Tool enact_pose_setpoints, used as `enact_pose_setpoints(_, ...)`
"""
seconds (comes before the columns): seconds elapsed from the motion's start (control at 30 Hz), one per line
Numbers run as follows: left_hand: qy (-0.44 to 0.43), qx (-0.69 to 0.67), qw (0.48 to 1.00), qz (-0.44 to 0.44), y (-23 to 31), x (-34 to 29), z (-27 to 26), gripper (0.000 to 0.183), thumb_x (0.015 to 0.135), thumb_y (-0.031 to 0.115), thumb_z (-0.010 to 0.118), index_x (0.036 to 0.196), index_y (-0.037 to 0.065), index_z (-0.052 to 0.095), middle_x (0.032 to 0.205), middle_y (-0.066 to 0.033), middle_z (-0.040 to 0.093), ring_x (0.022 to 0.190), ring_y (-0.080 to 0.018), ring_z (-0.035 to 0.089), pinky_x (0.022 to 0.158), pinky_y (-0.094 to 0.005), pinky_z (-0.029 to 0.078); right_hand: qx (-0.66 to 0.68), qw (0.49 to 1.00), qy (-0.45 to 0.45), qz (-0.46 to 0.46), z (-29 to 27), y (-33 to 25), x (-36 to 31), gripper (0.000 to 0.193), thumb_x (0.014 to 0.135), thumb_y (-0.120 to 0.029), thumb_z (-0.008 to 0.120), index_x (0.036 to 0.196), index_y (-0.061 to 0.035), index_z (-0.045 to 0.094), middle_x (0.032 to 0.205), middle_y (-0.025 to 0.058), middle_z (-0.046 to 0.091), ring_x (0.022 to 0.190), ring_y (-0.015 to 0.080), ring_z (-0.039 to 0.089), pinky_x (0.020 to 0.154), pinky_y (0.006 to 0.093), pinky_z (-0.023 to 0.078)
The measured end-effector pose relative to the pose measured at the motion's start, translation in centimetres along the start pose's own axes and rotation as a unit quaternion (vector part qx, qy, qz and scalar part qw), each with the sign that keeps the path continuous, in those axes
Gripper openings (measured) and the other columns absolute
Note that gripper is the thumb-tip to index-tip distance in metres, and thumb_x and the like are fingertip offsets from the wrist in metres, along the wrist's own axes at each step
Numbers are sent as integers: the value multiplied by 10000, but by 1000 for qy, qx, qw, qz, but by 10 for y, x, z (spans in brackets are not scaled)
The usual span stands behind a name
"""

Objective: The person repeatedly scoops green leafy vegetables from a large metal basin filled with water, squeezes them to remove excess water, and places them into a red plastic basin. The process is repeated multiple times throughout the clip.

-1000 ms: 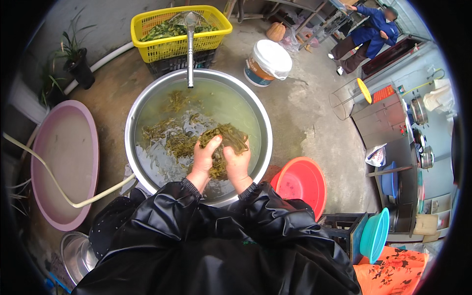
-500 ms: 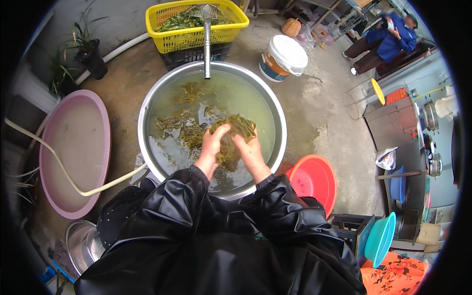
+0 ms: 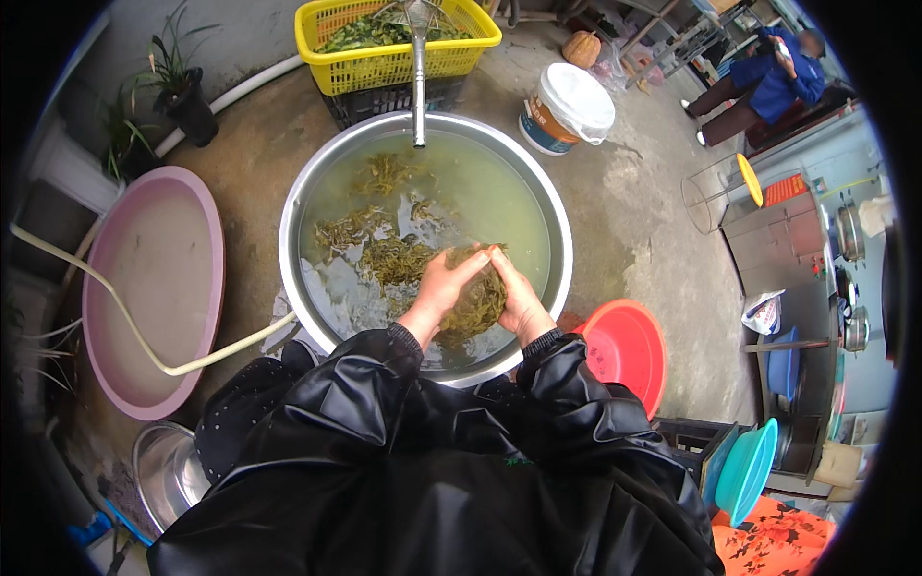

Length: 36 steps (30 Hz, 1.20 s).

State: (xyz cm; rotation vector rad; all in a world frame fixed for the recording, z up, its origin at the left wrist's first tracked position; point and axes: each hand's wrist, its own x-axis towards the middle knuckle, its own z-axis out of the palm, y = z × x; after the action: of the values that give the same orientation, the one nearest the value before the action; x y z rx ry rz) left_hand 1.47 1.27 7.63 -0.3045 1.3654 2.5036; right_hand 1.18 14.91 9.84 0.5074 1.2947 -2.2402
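Stained concrete floor, grey wall

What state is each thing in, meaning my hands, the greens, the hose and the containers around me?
Left hand: cupped around dark stringy greens
Right hand: cupped around the same clump
Dark stringy greens: wet, some held, others in cloudy water
Round metal basin: upright, holding that water
Yellow plastic basket: loaded with leafy vegetables
White-topped bucket: upright, covered
Red basin: open-topped
Pink tub: open-topped
Beige hose: bent, passing over the pink tub

Vegetables in basin, tub left, bowl right, basket behind
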Motion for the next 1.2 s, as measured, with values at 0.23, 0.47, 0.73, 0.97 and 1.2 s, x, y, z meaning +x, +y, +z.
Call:
enact_pose_setpoints(0.23, 73, 18, 994, 82, -8, 0, -4, 248, 819, 144, 664, 1001, -22, 640, 940, -58, 681, 823, -131, 633, 749, -273, 501, -35, 994, 57, -84, 14, 12, 2, 380, 897, -296, 630, 1111, 16, 601, 1015, 105, 655, 888, 195, 642, 776, 327, 524)
enact_pose_setpoints(0.47, 108, 69, 987, 94, -9, 2, -8, 219, 812, 163, 652, 928, -22, 659, 853, -48, 684, 764, -120, 619, 702, -266, 485, -40, 977, 129, -164, 16, 26, 3, 282, 850, -168, 670, 1040, 34, 625, 959, 75, 645, 823, 163, 613, 732, 300, 497)
enact_pose_setpoints(0.73, 28, 52, 992, 114, 2, 19, 3, 546, 939, 430, 568, 1273, 2, 519, 1260, -116, 559, 1184, -163, 493, 1012, -302, 368, 99, 978, 115, -141, 6, 6, 12, 321, 882, -240, 619, 1089, 4, 600, 1024, 105, 644, 910, 212, 625, 799, 349, 510)
enact_pose_setpoints(0.97, 2, -84, 987, -139, 5, 5, -2, 744, 916, 654, 408, 1389, 83, 451, 1421, -122, 422, 1303, -274, 391, 1042, -521, 336, 190, 944, 95, -252, 5, -38, 2, 414, 910, -350, 554, 1174, -32, 556, 1126, 114, 633, 993, 263, 633, 878, 420, 510)
enact_pose_setpoints(1.2, -63, -338, 923, -174, 2, -4, 15, 902, 767, 835, 426, 1415, 208, 400, 1415, -84, 444, 1320, -285, 386, 1034, -570, 320, 114, 930, 137, -322, 8, -18, 8, 390, 903, -316, 566, 1147, -12, 576, 1087, 112, 638, 981, 257, 621, 871, 400, 505)
